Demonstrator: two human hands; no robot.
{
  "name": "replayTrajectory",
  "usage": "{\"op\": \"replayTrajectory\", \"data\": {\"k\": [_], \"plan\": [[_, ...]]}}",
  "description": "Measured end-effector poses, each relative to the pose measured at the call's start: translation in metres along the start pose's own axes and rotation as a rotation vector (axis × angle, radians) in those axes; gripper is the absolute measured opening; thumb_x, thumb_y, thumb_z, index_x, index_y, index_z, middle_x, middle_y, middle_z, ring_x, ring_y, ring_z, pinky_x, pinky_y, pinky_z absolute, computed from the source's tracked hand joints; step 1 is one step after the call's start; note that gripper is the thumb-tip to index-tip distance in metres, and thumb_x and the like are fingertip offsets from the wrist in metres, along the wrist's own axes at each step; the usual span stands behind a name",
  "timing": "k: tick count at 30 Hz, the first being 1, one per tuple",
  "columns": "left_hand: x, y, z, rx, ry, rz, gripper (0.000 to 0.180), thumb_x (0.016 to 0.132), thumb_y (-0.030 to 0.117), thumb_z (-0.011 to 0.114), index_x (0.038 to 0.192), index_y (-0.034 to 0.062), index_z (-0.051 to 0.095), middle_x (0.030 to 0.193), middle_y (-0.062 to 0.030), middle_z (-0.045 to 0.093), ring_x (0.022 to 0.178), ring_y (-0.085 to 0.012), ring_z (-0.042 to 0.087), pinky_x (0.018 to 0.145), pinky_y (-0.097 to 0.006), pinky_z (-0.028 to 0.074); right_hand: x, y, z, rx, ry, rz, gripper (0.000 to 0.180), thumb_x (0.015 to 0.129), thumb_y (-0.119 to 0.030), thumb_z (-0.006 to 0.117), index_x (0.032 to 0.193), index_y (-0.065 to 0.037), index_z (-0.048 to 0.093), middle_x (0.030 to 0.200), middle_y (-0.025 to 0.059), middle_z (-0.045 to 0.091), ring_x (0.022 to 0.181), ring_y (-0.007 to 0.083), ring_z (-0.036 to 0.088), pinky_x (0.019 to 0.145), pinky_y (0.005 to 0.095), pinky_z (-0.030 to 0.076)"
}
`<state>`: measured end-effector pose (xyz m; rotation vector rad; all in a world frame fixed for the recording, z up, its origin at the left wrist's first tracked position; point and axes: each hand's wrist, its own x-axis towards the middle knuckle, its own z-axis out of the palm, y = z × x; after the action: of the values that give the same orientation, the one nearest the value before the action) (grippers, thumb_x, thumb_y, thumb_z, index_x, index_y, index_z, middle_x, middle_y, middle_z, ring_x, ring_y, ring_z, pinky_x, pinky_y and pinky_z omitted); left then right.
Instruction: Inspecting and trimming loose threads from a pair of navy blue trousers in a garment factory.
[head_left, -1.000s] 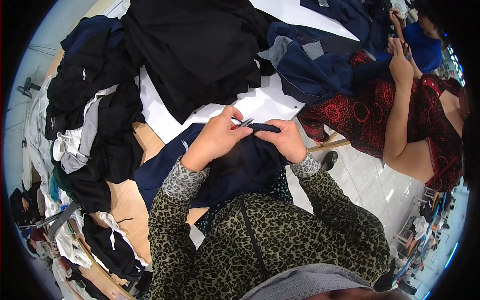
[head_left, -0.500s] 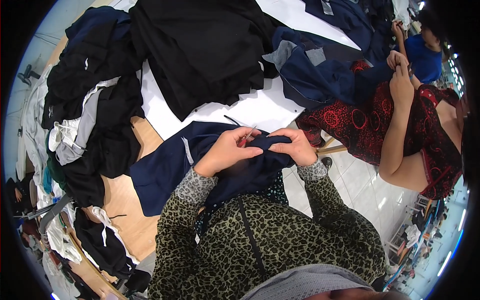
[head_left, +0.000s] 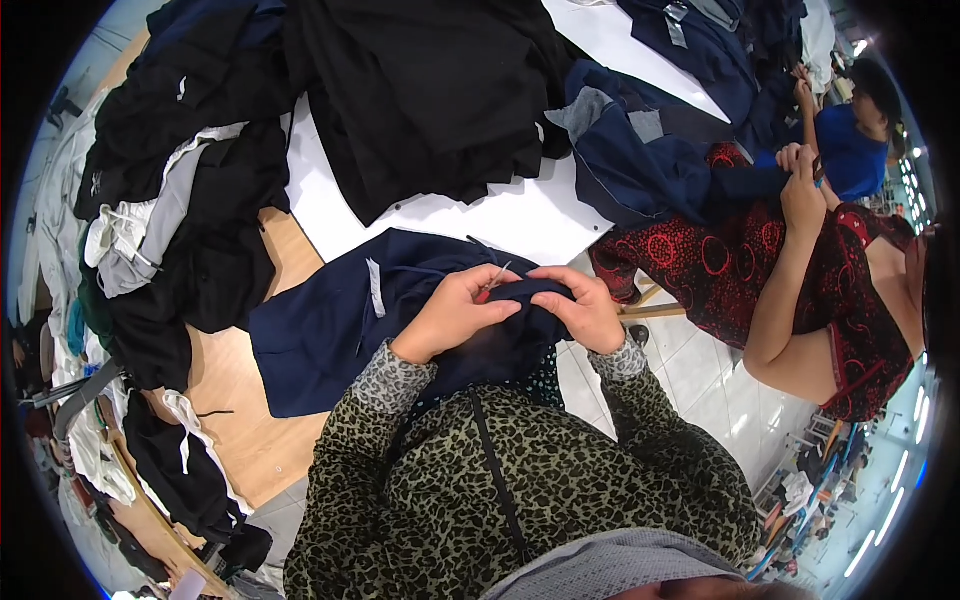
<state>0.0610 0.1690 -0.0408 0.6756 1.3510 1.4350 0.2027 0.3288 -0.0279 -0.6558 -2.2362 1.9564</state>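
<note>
A navy blue garment (head_left: 310, 330) lies across my lap and the table edge, with a white tag (head_left: 375, 287) on it. My left hand (head_left: 455, 318) is closed, thumb and fingers pinching the garment's folded edge. Tucked in its fingers is a small pointed metal tool with a red handle (head_left: 483, 296), its tip sticking out above; its exact kind is partly hidden. Close by on the right, my right hand (head_left: 588, 312) pinches the same edge between thumb and fingers. A dark cord (head_left: 487, 244) pokes out just beyond the garment.
Black garments (head_left: 430, 90) are piled ahead on a white sheet (head_left: 520, 215), with another dark heap (head_left: 200, 220) at left. The wooden tabletop (head_left: 235, 400) shows below it. At right, a co-worker's arm (head_left: 790, 300) is close, hands on a navy garment (head_left: 650, 160).
My head view has shifted slightly, moving the surroundings a little. Both hands remain on the garment edge, with the right thumb moved slightly apart from the left one.
</note>
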Motion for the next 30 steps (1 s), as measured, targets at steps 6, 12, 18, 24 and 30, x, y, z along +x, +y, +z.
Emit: {"op": "replayTrajectory", "data": {"k": [6,12,18,24,30], "plan": [[-0.006,-0.002,0.003,-0.209,0.039,-0.083,0.024,0.083,0.007,0.069,0.104,-0.0018,0.062,0.091,0.0016,0.062,0.08,-0.0021,0.054,0.072,-0.017,0.044,-0.003,-0.001,0.001,-0.082,-0.023,-0.032,0.023,0.083,-0.011,0.069,0.102,0.001,0.063,0.088,0.0056,0.067,0.079,0.0093,0.06,0.073,0.0236,0.048],[-0.008,-0.009,0.004,-0.137,0.073,-0.06,0.017,0.083,0.005,0.068,0.097,-0.0012,0.063,0.087,0.0024,0.062,0.079,-0.0019,0.054,0.072,-0.017,0.044,-0.004,0.009,0.001,0.026,-0.067,0.05,0.02,0.085,-0.01,0.067,0.1,0.002,0.062,0.088,0.0018,0.064,0.082,0.0065,0.056,0.076,0.0222,0.046],[-0.01,-0.017,0.002,-0.087,0.067,-0.062,0.016,0.081,0.001,0.068,0.096,-0.0011,0.062,0.089,0.0009,0.062,0.079,-0.0025,0.055,0.072,-0.017,0.044,-0.005,0.008,0.003,0.196,-0.129,0.089,0.018,0.083,-0.005,0.065,0.1,0.002,0.062,0.092,-0.0002,0.062,0.086,0.0059,0.055,0.079,0.0213,0.045],[-0.011,-0.017,0.004,-0.196,0.063,-0.038,0.017,0.08,-0.003,0.068,0.096,-0.0008,0.061,0.089,0.0001,0.062,0.079,-0.003,0.056,0.072,-0.017,0.045,-0.003,0.005,0.003,0.16,-0.138,0.044,0.018,0.082,-0.003,0.063,0.1,0.001,0.062,0.093,0.0001,0.062,0.087,0.0056,0.054,0.08,0.0211,0.044],[-0.01,-0.01,0.008,-0.258,0.09,-0.034,0.018,0.077,-0.006,0.068,0.092,0.0005,0.06,0.086,0.0012,0.061,0.076,-0.003,0.055,0.07,-0.017,0.044,-0.003,0.008,0.004,0.198,-0.12,0.043,0.019,0.081,0.0,0.062,0.099,0.001,0.062,0.094,0.0009,0.063,0.087,0.0062,0.055,0.081,0.0211,0.044]]}}
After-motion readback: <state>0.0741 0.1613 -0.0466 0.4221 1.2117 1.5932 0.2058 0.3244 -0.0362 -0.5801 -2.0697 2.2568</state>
